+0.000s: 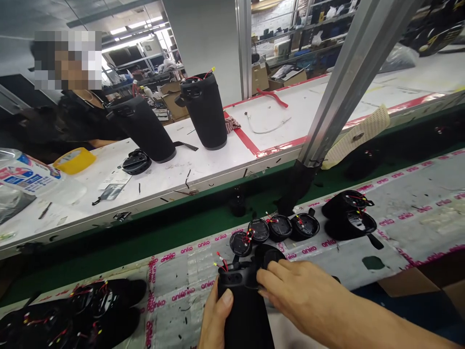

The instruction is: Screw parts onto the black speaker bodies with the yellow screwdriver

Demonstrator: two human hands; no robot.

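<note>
My left hand (pixel 215 317) is wrapped round a black cylindrical speaker body (pixel 245 317), which stands tilted a little in front of me. Red wires with small connectors (pixel 223 264) stick out of its top. My right hand (pixel 290 288) has its fingers bent and closed at the speaker's upper right rim. Just beyond those fingers is a black rounded part (pixel 269 254); whether it is a strap or a cap I cannot tell. What the right fingertips pinch is hidden. Several round black speaker parts with wires (pixel 279 227) lie in a row behind my hands.
More speaker bodies lie at the lower left (pixel 105 305) and at the right (pixel 350 218). Across a green conveyor belt (pixel 174 215), a white bench (pixel 189 169) bears two upright speakers (pixel 207 111) and yellow tape (pixel 74 160). A metal post (pixel 348 77) rises there. A co-worker (pixel 78 111) is behind the bench.
</note>
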